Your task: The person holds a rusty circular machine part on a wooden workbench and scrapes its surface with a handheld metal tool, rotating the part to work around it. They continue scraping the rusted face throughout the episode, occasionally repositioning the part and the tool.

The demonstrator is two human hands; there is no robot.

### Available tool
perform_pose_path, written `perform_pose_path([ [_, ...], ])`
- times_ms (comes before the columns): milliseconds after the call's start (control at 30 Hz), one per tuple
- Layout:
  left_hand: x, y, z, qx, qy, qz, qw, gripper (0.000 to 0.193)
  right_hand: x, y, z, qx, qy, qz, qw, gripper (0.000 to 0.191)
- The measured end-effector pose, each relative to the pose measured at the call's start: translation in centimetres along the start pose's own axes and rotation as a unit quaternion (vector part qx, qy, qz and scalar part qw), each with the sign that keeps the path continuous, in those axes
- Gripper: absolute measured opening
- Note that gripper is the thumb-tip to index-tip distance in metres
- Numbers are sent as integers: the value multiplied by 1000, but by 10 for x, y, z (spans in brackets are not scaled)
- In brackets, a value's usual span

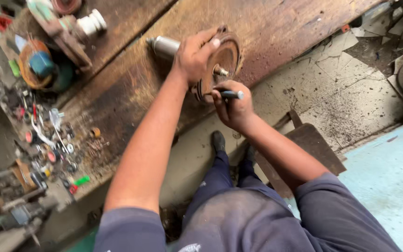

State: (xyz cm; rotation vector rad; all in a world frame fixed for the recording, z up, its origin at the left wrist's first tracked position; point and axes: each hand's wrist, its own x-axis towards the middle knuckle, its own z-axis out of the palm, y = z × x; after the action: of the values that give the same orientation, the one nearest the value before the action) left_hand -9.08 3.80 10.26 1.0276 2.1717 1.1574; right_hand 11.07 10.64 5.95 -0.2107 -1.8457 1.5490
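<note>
Under the left hand [197, 56], gripping its rim, the rusty motor end cover [225, 58] faces the right hand [232, 108], which holds a blue-handled tool [232, 94] just below the shaft [220, 71].

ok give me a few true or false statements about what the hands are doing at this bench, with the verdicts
1. The left hand grips the rusty round metal part from above. True.
2. The right hand is empty. False: it holds a thin tool with a blue handle, its tip at the lower edge of the round part.
3. The round part lies on the cracked floor. False: it stands on edge on the worn wooden bench.
4. A silver cylinder sticks out behind the left hand. True.
5. Small loose parts are scattered on the bench off to the person's left. True.
6. Both hands wear gloves. False: both are bare.
</note>
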Motion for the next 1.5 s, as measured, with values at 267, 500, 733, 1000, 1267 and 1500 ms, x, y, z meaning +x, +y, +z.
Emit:
perform_pose_path([
  [267, 1, 1, 2, 70, 19, 50, 996, 54, 2, 0, -2, 498, 43, 294, 815, 13],
  [500, 3, 0, 5, 74, 15, 46, 996, 54, -1, -4, -4, 285, 20, 108, 952, 12],
  [733, 5, -3, 8, 17, 16, -2, 1000, 56, 0, -1, -9, -64, -26, -65, 996, 8],
  [1000, 7, -8, 10, 33, 24, -12, 999, 59, 2, -1, -12, 123, -35, 66, 990, 13],
  [1267, 9, -14, 10, 11, 32, 33, 999, 53, 12, -20, -7, -133, -72, -108, 983, 9],
  [1500, 12, -18, 10, -117, -27, 160, 980, 46, 16, -21, -4, -97, -21, -108, 989, 11],
])
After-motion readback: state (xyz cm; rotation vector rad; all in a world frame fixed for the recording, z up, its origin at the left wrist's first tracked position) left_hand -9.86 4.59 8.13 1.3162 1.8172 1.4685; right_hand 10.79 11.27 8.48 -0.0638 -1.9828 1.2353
